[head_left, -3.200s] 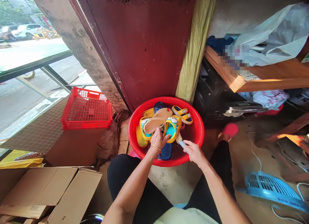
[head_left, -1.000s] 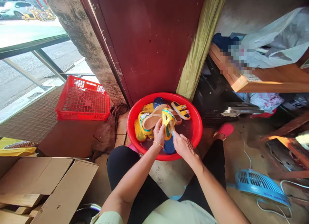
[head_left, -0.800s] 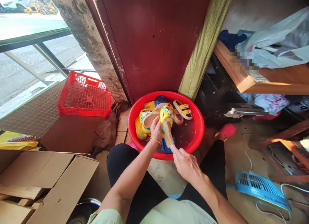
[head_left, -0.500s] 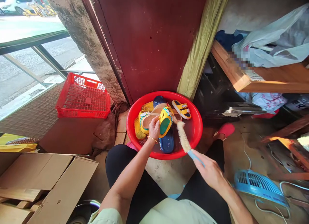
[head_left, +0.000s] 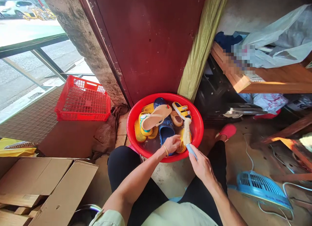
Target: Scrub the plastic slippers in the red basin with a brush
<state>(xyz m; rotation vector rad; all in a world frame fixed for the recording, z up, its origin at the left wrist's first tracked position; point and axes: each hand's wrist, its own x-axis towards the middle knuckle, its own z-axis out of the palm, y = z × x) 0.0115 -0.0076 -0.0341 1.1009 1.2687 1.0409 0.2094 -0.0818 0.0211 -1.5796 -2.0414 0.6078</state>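
Yellow slipper (head_left: 181, 144) between both hands

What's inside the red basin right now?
The red basin holds a pile of sandals: a tan flip-flop, a blue slide, yellow ones. Shallow dark water shows; whatever lies under the pile is hidden.

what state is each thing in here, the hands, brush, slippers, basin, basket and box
left hand: shut on a yellow slipper, low in the basin
right hand: shut on the brush, bristles against that slipper
red basin: on the floor, holding water and a pile of slippers
tan slipper: sole up, on top of the pile
red basket: upright
cardboard box: flaps open
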